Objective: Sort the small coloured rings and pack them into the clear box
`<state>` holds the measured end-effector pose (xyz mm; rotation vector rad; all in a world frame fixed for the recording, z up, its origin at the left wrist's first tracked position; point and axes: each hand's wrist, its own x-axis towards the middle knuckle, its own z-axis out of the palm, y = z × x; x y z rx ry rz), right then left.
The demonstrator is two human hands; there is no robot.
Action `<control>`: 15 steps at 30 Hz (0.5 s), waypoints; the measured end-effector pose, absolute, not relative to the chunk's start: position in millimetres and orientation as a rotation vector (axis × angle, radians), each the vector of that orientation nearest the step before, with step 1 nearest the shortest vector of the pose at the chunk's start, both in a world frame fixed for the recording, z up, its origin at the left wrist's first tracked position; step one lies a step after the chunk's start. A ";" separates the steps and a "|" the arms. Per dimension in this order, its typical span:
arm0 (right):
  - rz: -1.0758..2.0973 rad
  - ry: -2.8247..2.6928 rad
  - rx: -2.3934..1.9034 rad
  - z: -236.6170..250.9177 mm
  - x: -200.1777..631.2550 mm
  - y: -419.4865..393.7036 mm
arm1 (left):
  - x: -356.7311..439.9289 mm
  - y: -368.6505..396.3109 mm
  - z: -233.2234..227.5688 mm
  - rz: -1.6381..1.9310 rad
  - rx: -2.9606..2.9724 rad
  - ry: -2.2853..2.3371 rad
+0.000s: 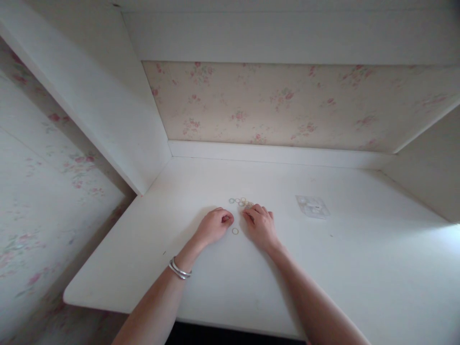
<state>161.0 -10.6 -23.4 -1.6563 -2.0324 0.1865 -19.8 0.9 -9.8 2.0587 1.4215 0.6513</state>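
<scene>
My left hand [214, 225] rests on the white tabletop with its fingers curled in and thumb and forefinger pinched together. What the pinch holds, if anything, is too small to make out. Facing it, my right hand [261, 227] is also closed, its fingertips down at the near right edge of a small cluster of thin rings [241, 203]. Those rings look pale yellow and whitish, and some are partly hidden by the fingers. One single ring [235, 231] lies flat between the two hands, nearer to me and apart from the cluster.
To the right on the white table [359, 268] lies a clear plastic case [312, 207] with whitish contents. A white side panel [108, 96] rises at the left, and a low back ledge [280, 154] runs below flowered wallpaper. The table's rounded corner is at the front left.
</scene>
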 end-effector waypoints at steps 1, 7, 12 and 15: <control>0.203 -2.002 -1.648 -24.6 162.4 -10.1 | -20.3 1.2 -10.3 0.656 2.056 1.417; 0.319 -1.848 -1.580 -30.2 169.6 -6.0 | -21.6 1.6 -12.5 0.688 2.060 1.401; 0.373 -1.750 -1.495 -29.3 170.4 -5.2 | -22.0 1.6 -12.2 0.685 2.052 1.405; 0.377 -1.738 -1.480 -29.3 171.5 -5.2 | -22.3 1.8 -13.4 0.701 2.057 1.405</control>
